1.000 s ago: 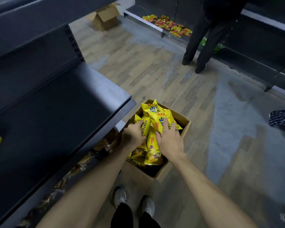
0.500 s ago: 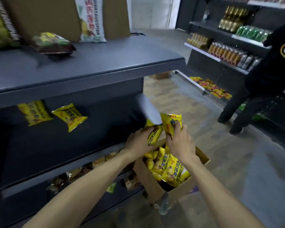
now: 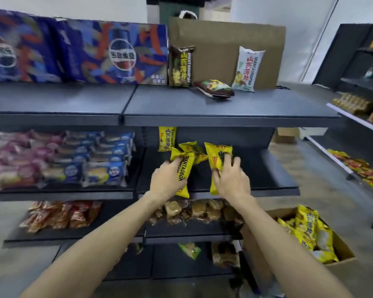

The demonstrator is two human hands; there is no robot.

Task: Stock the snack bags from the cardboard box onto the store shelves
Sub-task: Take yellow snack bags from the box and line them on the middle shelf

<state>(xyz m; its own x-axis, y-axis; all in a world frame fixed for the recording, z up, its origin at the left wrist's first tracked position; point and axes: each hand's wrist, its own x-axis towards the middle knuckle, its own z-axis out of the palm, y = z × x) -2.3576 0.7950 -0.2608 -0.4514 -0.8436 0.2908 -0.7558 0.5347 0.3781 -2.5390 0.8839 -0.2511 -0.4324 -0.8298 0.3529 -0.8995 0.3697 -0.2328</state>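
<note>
Status: stocking underway, early stage by my read. My left hand (image 3: 168, 179) grips a bunch of yellow snack bags (image 3: 182, 166), fingers curled round them, approx. two or three pkts, count unclear. My right hand (image 3: 230, 179) holds another yellow bag (image 3: 218, 160), fingers wrapped over its front. Both loads are over the middle shelf (image 3: 274, 186), right-hand bay, toward its front edge, not yet set down. One yellow bag (image 3: 167, 138) already stands against the back panel at the bay's left rear corner; rest of that bay looks bare. Cardboard box (image 3: 340, 254) sits on the floor at lower right, beside the shelf unit's end, with many yellow bags (image 3: 308, 231) in it, so most of the job remains. Top shelf (image 3: 224, 108) carries three other snack pkts, two upright, one lying flat. Left bay is filled w/ blue and pink pkts (image 3: 73, 160), blurred.
</note>
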